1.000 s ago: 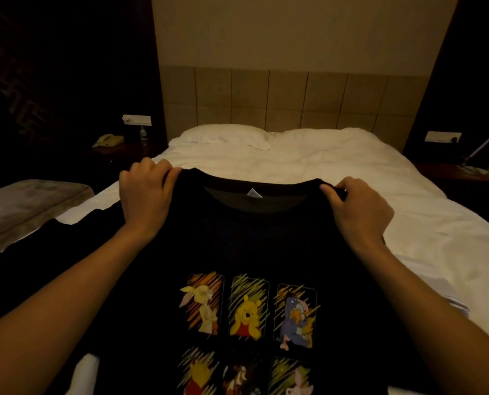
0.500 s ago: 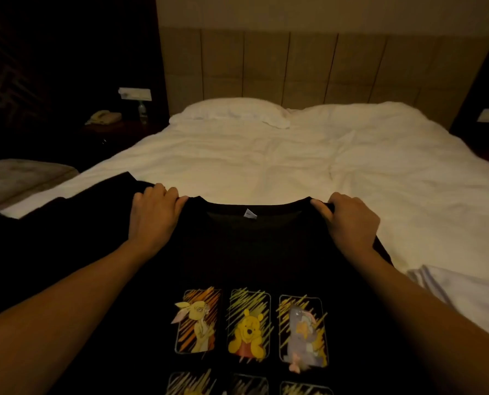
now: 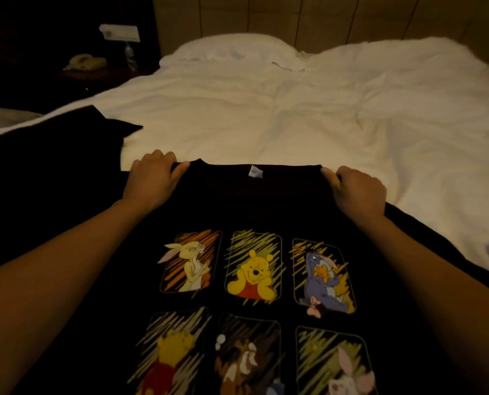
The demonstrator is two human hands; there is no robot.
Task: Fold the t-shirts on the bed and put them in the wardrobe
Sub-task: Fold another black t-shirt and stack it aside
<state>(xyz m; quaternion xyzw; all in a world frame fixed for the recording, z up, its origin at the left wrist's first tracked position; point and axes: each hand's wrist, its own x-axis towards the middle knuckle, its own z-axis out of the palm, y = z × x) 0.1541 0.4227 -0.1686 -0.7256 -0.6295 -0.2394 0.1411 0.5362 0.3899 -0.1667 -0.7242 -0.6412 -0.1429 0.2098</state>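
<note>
Fingers (image 3: 177,166) of our left hand (image 3: 152,181) curl over the shoulder seam of the black t-shirt (image 3: 254,212), thumb tucked under the cloth, so we are pinching it there. Our right hand (image 3: 357,192) does the same at the other shoulder, its thumb (image 3: 327,173) lying along the neckline and the remaining fingers folded around the fabric. Between the two grips the collar runs nearly straight, with the small white label (image 3: 255,171) at its middle.

We judge the shirt to be light, soft and limp: it will sag wherever we let go and will slide easily over the sheet. The printed cartoon panels (image 3: 253,266) face up and may be a little stiffer than the plain cloth. Holding at both shoulders keeps the top edge taut, which seems the best place to grip for spreading it flat before folding.

The shirt hangs or lies over the near edge of the bed (image 3: 294,118); whether its top edge touches the white sheet we cannot tell. More dark cloth (image 3: 66,138) lies to the left. Farther off are a pillow (image 3: 232,49), the padded headboard (image 3: 323,15), and a telephone (image 3: 85,61) with a bottle (image 3: 129,54) on the nightstand.
</note>
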